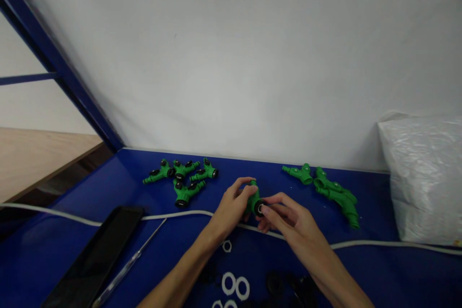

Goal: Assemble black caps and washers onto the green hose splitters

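In the head view, a blue table with a smooth matte top fills the lower part of the frame, backed by a plain pale wall. Just below centre, the left hand wraps its fingers around a green plastic fitting, a stubby branched piece with a round black collar facing the right hand. The right hand meets it from the right, its fingertips pinched narrowly on the black collar, so the fitting sits between both hands, held just above the table.

At centre left lies a cluster of green fittings with black caps; at centre right a second pile of green fittings, plain green. A thin white cable runs across the table, passing under the hands. White rings and dark round parts lie at the bottom centre, with one small white nut below the left wrist. A glossy black tray and a slim screwdriver lie at lower left. A crinkled white plastic bag sits at the right edge.
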Motion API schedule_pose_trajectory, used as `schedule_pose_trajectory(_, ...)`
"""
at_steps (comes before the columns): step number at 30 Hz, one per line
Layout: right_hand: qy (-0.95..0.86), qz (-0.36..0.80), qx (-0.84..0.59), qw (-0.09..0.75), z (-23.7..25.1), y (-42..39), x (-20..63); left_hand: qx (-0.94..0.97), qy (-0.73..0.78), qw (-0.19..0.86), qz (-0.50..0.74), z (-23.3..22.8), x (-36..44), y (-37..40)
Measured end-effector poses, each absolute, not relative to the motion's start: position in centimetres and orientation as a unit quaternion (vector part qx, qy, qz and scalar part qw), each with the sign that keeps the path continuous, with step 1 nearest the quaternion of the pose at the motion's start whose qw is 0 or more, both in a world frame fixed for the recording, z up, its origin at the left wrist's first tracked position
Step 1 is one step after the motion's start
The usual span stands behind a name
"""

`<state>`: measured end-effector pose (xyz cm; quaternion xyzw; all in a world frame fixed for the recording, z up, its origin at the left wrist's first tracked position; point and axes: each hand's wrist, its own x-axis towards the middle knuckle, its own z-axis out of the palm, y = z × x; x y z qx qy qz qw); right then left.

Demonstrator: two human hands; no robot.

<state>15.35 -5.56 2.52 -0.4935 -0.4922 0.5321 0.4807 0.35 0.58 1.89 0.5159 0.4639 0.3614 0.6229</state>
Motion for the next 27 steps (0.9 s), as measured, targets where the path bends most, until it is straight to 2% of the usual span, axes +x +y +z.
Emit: schedule_pose_trajectory(27,-0.489,0.55,-0.482,0.475,2.58,-5.49,15.37,0.554,0.451,0.598,0.363,1.26,0.06,0.68)
